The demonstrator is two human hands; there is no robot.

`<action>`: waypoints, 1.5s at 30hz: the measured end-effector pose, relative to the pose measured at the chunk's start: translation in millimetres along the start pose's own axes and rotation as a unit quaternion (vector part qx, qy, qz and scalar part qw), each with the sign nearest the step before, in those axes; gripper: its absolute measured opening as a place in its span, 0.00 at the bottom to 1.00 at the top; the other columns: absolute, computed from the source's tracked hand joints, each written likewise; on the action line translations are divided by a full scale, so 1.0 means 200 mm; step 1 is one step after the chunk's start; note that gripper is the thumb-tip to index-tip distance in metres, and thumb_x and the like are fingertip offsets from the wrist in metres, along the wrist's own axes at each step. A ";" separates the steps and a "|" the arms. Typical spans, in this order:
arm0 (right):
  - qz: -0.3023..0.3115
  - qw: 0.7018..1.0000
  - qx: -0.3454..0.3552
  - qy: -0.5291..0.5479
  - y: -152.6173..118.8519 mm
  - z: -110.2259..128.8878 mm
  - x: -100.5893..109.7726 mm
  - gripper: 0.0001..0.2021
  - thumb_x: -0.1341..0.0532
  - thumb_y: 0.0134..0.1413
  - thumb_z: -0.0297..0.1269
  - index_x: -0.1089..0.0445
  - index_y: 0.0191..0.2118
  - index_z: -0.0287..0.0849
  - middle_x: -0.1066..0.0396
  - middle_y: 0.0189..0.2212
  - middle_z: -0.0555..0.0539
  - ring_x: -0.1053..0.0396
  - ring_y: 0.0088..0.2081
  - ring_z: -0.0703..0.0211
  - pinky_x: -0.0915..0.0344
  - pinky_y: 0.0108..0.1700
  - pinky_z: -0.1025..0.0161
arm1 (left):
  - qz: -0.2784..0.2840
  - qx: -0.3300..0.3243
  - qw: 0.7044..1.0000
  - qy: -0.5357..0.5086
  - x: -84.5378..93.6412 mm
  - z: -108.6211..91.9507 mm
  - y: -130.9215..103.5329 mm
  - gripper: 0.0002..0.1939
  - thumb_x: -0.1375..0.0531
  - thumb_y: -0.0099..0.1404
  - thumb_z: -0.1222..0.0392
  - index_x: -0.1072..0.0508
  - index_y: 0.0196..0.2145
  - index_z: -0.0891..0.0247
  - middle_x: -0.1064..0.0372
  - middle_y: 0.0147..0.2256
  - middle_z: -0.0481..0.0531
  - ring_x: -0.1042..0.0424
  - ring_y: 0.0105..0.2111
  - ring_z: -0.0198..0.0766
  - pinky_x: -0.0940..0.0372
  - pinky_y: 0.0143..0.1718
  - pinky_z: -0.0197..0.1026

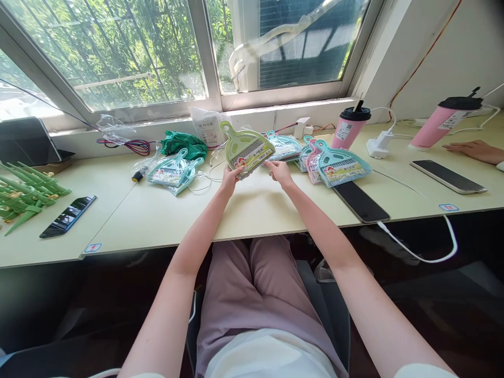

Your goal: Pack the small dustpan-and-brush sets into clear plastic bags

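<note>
Green dustpan set (pixel 248 149): I see it tilted above the desk (pixel 252 218); probably light, stiff, slick; I'd grip the rim.
Left hand (pixel 229 179): pinching its near left edge.
Right hand (pixel 280 173): seemingly pinching its near right corner; contact looks too small to confirm.

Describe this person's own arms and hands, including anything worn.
Both arms are bare up to the white sleeve edges at the bottom of the picture. The left hand and right hand wear no gloves, and no watch or bracelet shows.
</note>
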State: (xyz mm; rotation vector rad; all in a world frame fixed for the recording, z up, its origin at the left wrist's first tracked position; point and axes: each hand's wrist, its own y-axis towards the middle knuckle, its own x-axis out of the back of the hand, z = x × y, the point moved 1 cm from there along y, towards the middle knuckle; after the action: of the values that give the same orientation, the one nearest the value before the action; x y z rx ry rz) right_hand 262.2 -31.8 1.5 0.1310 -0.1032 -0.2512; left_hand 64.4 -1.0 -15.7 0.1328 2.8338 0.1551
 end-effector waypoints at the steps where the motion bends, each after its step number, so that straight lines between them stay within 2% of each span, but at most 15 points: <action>1: 0.023 0.998 -0.040 0.045 0.00 0.00 -0.01 0.13 0.30 0.58 0.44 0.28 0.29 0.42 0.45 0.14 0.57 0.48 0.18 0.66 0.50 0.20 0.68 | 0.007 -0.004 1.000 0.005 0.00 0.00 0.00 0.31 0.27 0.49 0.59 0.29 0.50 0.62 0.21 0.45 0.57 0.18 0.37 0.47 0.23 0.44 0.50; 3: 0.038 0.987 -0.087 0.131 0.01 -0.01 -0.01 0.13 0.27 0.55 0.39 0.30 0.28 0.41 0.49 0.14 0.60 0.54 0.17 0.70 0.58 0.18 0.71 | 0.026 -0.010 0.999 0.017 0.00 0.01 0.00 0.32 0.26 0.49 0.57 0.29 0.50 0.62 0.21 0.45 0.58 0.18 0.37 0.47 0.23 0.42 0.49; 6: 0.022 0.972 -0.104 0.209 0.01 0.00 0.00 0.12 0.27 0.53 0.31 0.31 0.28 0.40 0.48 0.15 0.61 0.55 0.17 0.73 0.60 0.17 0.74 | 0.067 -0.003 0.997 0.038 -0.01 0.01 0.00 0.32 0.26 0.49 0.53 0.27 0.51 0.63 0.20 0.46 0.59 0.18 0.37 0.46 0.24 0.39 0.46; 11: 0.006 0.968 -0.107 0.228 0.01 0.02 0.02 0.11 0.31 0.54 0.23 0.31 0.26 0.39 0.46 0.15 0.60 0.53 0.17 0.75 0.59 0.17 0.76 | 0.079 0.010 0.995 0.057 -0.01 -0.02 -0.03 0.32 0.24 0.49 0.54 0.26 0.51 0.62 0.19 0.44 0.57 0.18 0.42 0.46 0.25 0.40 0.42; 14: -0.001 0.972 -0.099 0.214 0.01 0.02 0.02 0.11 0.30 0.54 0.25 0.31 0.26 0.38 0.45 0.15 0.59 0.52 0.17 0.75 0.58 0.17 0.77 | 0.074 0.013 0.996 0.044 -0.03 -0.02 -0.04 0.37 0.24 0.48 0.58 0.28 0.55 0.60 0.19 0.42 0.54 0.19 0.41 0.44 0.25 0.41 0.42; 17: 0.011 0.973 -0.109 0.203 0.01 0.02 0.03 0.09 0.34 0.60 0.27 0.30 0.28 0.38 0.46 0.14 0.59 0.55 0.16 0.75 0.59 0.15 0.77 | 0.040 0.018 0.998 0.033 -0.04 -0.01 -0.04 0.37 0.25 0.47 0.62 0.28 0.55 0.61 0.20 0.39 0.52 0.20 0.37 0.42 0.25 0.40 0.42; 21: 0.096 0.971 -0.130 0.177 0.01 0.02 0.01 0.10 0.38 0.67 0.31 0.28 0.31 0.38 0.38 0.15 0.55 0.55 0.14 0.75 0.58 0.14 0.77 | -0.009 0.006 0.999 0.033 -0.02 0.01 -0.02 0.33 0.26 0.48 0.60 0.28 0.53 0.61 0.21 0.36 0.50 0.21 0.35 0.41 0.26 0.40 0.44; 23: 0.145 0.970 -0.122 0.152 0.00 0.01 0.00 0.08 0.35 0.65 0.30 0.27 0.32 0.36 0.35 0.16 0.54 0.54 0.13 0.76 0.56 0.13 0.77 | -0.007 -0.006 0.999 0.036 -0.01 0.02 -0.02 0.33 0.26 0.48 0.57 0.28 0.52 0.61 0.22 0.36 0.50 0.21 0.35 0.42 0.27 0.40 0.44; 25: 0.165 0.971 -0.114 0.127 0.00 0.00 -0.02 0.08 0.30 0.61 0.29 0.27 0.31 0.36 0.36 0.15 0.54 0.53 0.13 0.76 0.55 0.13 0.77 | 0.009 -0.012 0.999 0.042 -0.01 0.02 -0.02 0.34 0.25 0.46 0.54 0.28 0.50 0.61 0.22 0.37 0.52 0.22 0.36 0.42 0.27 0.40 0.44; 28: 0.141 0.977 -0.126 0.103 0.00 -0.01 -0.03 0.15 0.26 0.57 0.33 0.30 0.26 0.36 0.36 0.14 0.54 0.50 0.12 0.76 0.52 0.13 0.76 | 0.035 -0.012 0.998 0.053 -0.03 0.03 -0.03 0.36 0.23 0.42 0.51 0.28 0.48 0.63 0.21 0.41 0.56 0.21 0.39 0.45 0.27 0.39 0.45; 33: 0.099 0.982 -0.137 0.089 0.01 -0.03 -0.01 0.20 0.34 0.68 0.38 0.31 0.24 0.36 0.34 0.14 0.52 0.49 0.11 0.76 0.48 0.15 0.74 | 0.054 -0.023 0.996 0.068 -0.06 0.03 -0.05 0.40 0.22 0.44 0.46 0.28 0.51 0.63 0.21 0.47 0.60 0.21 0.45 0.50 0.26 0.42 0.47; 36: 0.092 0.985 -0.128 0.064 0.01 -0.04 -0.01 0.21 0.35 0.69 0.39 0.29 0.24 0.35 0.34 0.15 0.51 0.47 0.12 0.75 0.47 0.16 0.74 | 0.047 -0.031 0.994 0.088 -0.06 0.04 -0.04 0.40 0.21 0.45 0.47 0.28 0.52 0.63 0.20 0.47 0.59 0.21 0.47 0.52 0.26 0.42 0.46; 45: 0.096 0.986 -0.140 0.000 -0.01 -0.05 -0.04 0.27 0.38 0.69 0.52 0.27 0.24 0.36 0.32 0.15 0.49 0.45 0.13 0.72 0.46 0.17 0.71 | 0.083 -0.034 0.992 0.088 -0.07 0.02 -0.10 0.39 0.22 0.47 0.49 0.29 0.52 0.63 0.20 0.45 0.59 0.20 0.41 0.48 0.26 0.42 0.49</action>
State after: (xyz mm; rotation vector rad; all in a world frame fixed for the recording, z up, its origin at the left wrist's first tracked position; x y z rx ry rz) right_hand 255.2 -30.7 -8.3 -0.1574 -0.0800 -0.0712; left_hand 78.0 -21.0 -18.0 0.3568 2.9871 0.3134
